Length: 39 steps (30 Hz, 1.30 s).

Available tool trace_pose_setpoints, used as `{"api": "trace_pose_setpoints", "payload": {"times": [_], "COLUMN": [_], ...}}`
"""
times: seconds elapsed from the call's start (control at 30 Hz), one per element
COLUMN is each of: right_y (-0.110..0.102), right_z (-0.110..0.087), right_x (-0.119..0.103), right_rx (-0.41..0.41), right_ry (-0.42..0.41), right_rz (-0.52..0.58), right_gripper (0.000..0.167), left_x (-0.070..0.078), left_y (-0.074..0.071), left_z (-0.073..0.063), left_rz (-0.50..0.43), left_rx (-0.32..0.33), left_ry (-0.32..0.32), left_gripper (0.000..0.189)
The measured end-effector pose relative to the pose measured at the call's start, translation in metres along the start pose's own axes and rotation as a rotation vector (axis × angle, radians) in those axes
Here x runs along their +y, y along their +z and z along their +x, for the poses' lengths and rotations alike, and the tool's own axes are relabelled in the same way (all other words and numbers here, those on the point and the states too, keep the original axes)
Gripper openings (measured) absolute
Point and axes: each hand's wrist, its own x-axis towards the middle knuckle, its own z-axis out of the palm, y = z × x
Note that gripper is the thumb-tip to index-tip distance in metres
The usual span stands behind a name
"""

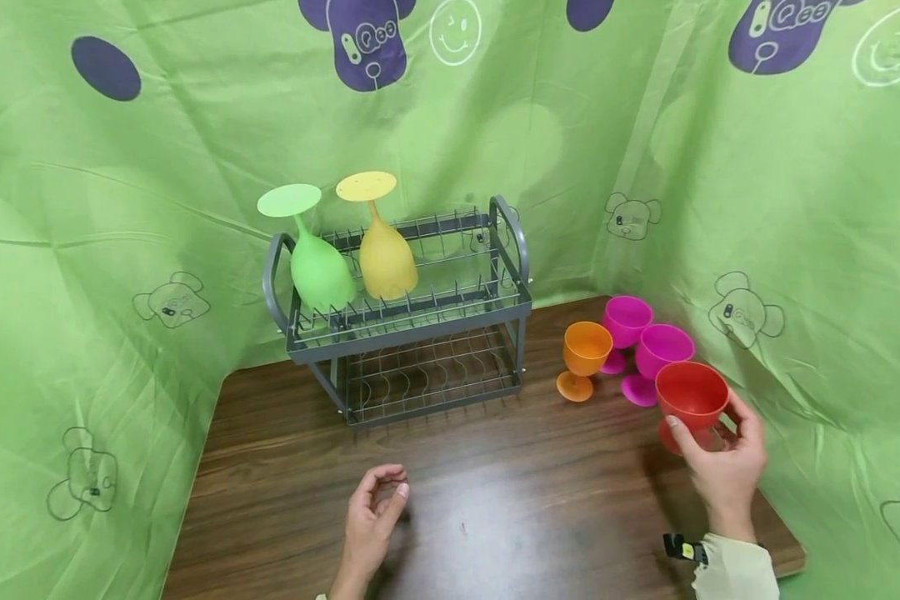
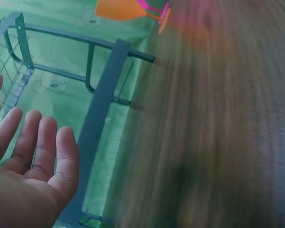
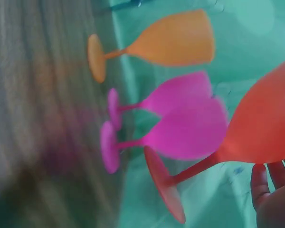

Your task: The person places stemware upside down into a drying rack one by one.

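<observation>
In the head view my right hand (image 1: 731, 467) grips a red goblet (image 1: 692, 396) by its bowl, thumb on the near side and fingers round the far side. Seen from the right wrist, the red goblet's foot (image 3: 165, 185) is tilted and looks raised off the table. Close by it, two magenta goblets (image 1: 665, 350) and an orange goblet (image 1: 587, 348) stand upright. My left hand (image 1: 371, 521) is held over the table before the rack, fingers loosely bent, with nothing in it. A grey two-tier dish rack (image 1: 412, 329) carries upside-down green (image 1: 321, 271) and yellow (image 1: 387, 262) goblets on its top tier.
The dark wooden table (image 1: 540, 483) reaches from the rack to the front. Green patterned cloth (image 1: 570, 150) hangs at the back and both sides, close to the goblets on the right. Wire prongs and raised end handles (image 1: 521, 242) stick up from the rack.
</observation>
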Motion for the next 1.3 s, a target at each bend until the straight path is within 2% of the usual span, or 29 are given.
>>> {"api": "trace_pose_setpoints", "payload": {"times": [0.13,0.23,0.43,0.63,0.8,0.93,1.1,1.2,1.3], "right_y": [0.007,0.015,0.039,0.064,0.084,0.099,0.115,0.119,0.123], "right_z": [-0.007,-0.013,-0.022,-0.035,-0.049,-0.058,-0.071,-0.079,-0.087], "right_x": [-0.024,-0.040,-0.064,-0.091,-0.116,-0.130,-0.140,-0.142,-0.144], "right_rx": [-0.073,-0.164,-0.350,-0.520,-0.623,-0.674,-0.706,-0.719,-0.741], "right_ry": [-0.078,-0.140,-0.395,-0.630,-0.779,-0.886,-0.985,-1.028,-1.074], "right_rz": [0.009,0.013,-0.006,-0.011,-0.026,-0.018,-0.001,-0.056,-0.141], "right_gripper": [0.085,0.090,0.094,0.076,0.073,0.074,0.065,0.071,0.084], "left_x": [0.011,0.021,0.040,0.055,0.062,0.067,0.070,0.072,0.073], "left_y": [0.002,0.004,0.010,0.015,0.019,0.024,0.031,0.036,0.038], "left_z": [0.002,0.000,-0.004,-0.008,-0.011,-0.011,-0.008,-0.006,-0.005], "left_rz": [0.028,0.050,0.039,0.003,-0.001,-0.014,-0.034,-0.026,-0.020], "left_rx": [0.028,0.040,0.020,-0.002,-0.028,-0.060,-0.095,-0.099,-0.091], "left_ry": [-0.009,-0.022,0.019,0.075,0.123,0.124,0.135,0.167,0.190], "left_gripper": [0.026,0.025,0.027,0.032,0.039,0.045,0.050,0.052,0.054]}}
